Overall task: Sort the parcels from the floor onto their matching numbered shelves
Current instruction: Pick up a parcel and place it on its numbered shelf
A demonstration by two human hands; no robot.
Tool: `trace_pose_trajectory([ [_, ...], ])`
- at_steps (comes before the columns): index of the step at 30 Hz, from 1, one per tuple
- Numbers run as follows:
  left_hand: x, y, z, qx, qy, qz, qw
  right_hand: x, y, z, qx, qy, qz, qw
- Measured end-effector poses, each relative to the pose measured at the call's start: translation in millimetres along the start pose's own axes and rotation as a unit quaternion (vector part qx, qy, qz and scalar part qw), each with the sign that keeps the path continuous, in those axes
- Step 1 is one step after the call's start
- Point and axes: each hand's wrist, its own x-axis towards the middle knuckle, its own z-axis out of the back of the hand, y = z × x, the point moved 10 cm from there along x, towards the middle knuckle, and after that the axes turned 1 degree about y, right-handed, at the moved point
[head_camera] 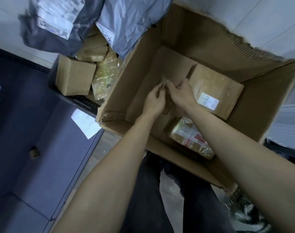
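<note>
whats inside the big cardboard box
Inside the big cardboard box: a taped box with a white label, a tape-wrapped parcel, and both hands, left hand and right hand, holding something small, blurred. The arms cover part of the bottom.

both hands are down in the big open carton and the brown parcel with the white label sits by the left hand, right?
Not quite: in the head view the brown parcel with the white label sits by the right hand, not the left hand. Both hands are indeed down in the big open carton.
</note>
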Motion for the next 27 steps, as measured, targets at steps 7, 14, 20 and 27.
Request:
trace_pose_trajectory([
  [7, -72.3, -129.2, 59.6, 0.046, -0.055, -0.076, 0.995, -76.1, 110.3, 68.8, 0.023, -0.012, 0.004, 1.0],
  [14, -156.1, -297.3, 161.1, -0.089, -0.153, -0.173, 0.969, -173.7, 292.6, 157.9, 0.069, -0.048, 0.148, 0.985],
  [20, -233.8, -386.3, 209.8, -0.13, -0.176, -0.289, 0.932, -257.9, 394.7, 193.2, 0.086, -0.057, 0.283, 0.954],
  [27, -286.2, -441.1, 241.4, -0.116, -0.149, -0.381, 0.905, -318.9, 450.6, 220.5, 0.054, -0.091, 0.36, 0.927],
])
